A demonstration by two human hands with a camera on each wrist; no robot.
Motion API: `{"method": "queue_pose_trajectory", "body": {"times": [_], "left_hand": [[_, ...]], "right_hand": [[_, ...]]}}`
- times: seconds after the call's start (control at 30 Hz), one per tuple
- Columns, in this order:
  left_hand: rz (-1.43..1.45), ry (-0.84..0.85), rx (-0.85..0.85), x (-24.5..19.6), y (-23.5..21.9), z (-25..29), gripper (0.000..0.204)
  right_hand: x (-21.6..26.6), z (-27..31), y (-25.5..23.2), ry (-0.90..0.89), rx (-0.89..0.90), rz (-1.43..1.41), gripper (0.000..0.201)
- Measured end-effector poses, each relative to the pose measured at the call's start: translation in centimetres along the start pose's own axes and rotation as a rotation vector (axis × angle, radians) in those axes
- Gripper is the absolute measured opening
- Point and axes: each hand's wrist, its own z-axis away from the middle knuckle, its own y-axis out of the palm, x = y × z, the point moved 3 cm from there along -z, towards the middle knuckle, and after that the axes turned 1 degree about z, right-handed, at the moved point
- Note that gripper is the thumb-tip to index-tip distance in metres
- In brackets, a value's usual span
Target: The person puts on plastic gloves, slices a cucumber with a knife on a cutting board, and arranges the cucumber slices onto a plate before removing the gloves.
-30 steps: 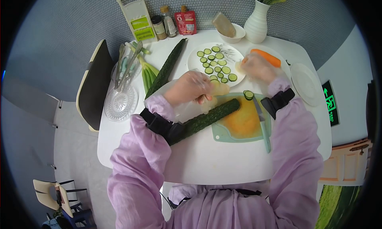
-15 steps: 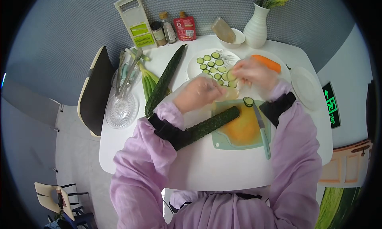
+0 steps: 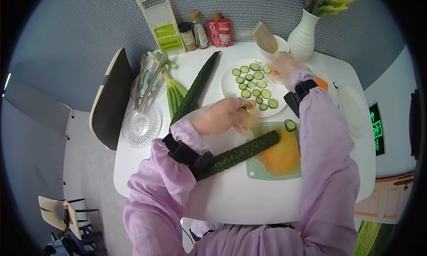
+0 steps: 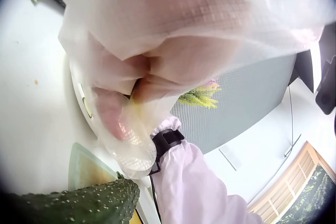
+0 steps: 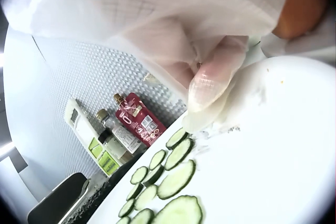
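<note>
My gloved left hand [image 3: 220, 117] hovers near the front left of the white plate [image 3: 227, 84], its fingers curled round cucumber slices [image 3: 243, 108] that the glove mostly hides. At the plate's far right side, my gloved right hand [image 3: 285, 70] pinches a round cucumber slice [image 3: 267, 68] close over the surface. Rows of cut slices [image 5: 177, 179] lie on that plate, left of the right fingertips. Below the left hand, a cut cucumber [image 3: 242, 154] rests partly on the green cutting board [image 3: 262, 172]. A few more slices [image 3: 290, 125] sit at the board's far edge.
Left of the plate lie a long whole cucumber [image 3: 195, 89] and green onions [image 3: 174, 95]. Tongs [image 3: 152, 82] rest over glass dishes [image 3: 141, 126]. A grater [image 3: 163, 24], seasoning jars [image 3: 199, 31], a red pouch [image 3: 219, 32] and a vase [image 3: 304, 35] line the back; a carrot [image 3: 321, 83] is at right.
My right hand has met the left hand's fingers, then moved away to the plate's far right side with a slice. The left hand stays near the plate's front. My right sleeve now covers the knife.
</note>
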Motion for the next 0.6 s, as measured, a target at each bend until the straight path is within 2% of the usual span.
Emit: {"method": "queue_pose_trajectory", "body": {"times": [0.13,0.3,0.43,0.53,0.6], "left_hand": [[0.077,0.004,-0.016,1.0,-0.1,-0.3,0.031],[0.032,-0.067,-0.03,1.2,-0.2,-0.5,0.02],[-0.014,-0.049,-0.034,0.1,0.1,-0.2,0.018],[-0.042,-0.018,-0.091,-0.3,0.0,0.0,0.018],[0.108,-0.08,-0.194,-0.5,-0.2,0.1,0.021]], "right_hand": [[0.1,-0.9,0.8,-0.049,-0.047,-0.005,0.009],[-0.1,-1.7,1.2,-0.114,-0.112,-0.014,0.009],[-0.5,-2.1,1.5,-0.167,-0.169,-0.022,0.009],[-0.7,-2.1,1.6,-0.204,-0.214,-0.029,0.009],[-0.6,-2.0,1.7,-0.227,-0.246,-0.031,0.009]]}}
